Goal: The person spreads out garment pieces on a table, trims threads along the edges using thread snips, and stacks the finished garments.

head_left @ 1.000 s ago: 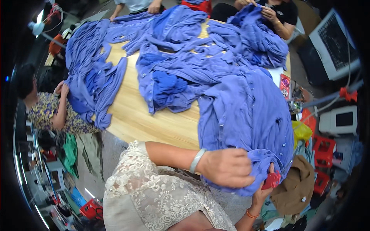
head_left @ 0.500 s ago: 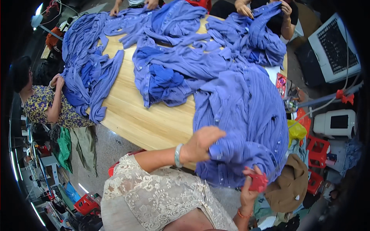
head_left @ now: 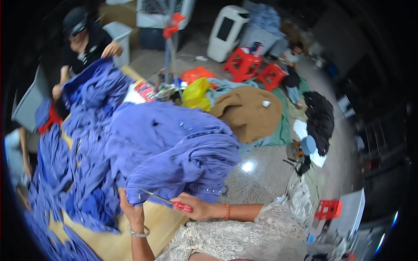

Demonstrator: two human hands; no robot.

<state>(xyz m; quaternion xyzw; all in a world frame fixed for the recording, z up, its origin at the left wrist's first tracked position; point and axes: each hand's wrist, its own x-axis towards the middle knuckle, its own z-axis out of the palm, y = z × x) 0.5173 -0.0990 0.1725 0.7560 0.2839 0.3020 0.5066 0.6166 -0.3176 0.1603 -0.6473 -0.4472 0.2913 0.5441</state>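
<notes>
A blue-violet garment with small white buttons lies bunched over the near corner of a wooden table. My left hand is closed on its near edge, beside a row of buttons. In my right hand is a red-handled tool with a thin metal shaft. The shaft points left across the garment's lower edge, toward my left hand; whether its tip touches the cloth I cannot tell. More cloth of the same colour covers the table to the left.
Past the garment lie a yellow plastic bag, a brown cloth heap and a metal pole. Red stools stand farther back. At upper left a person handles blue cloth; another person's arm shows at the left edge.
My view has swung to the right. My left hand, raised over the garment before, now grips its edge. My right hand has brought the red-handled tool close to that edge.
</notes>
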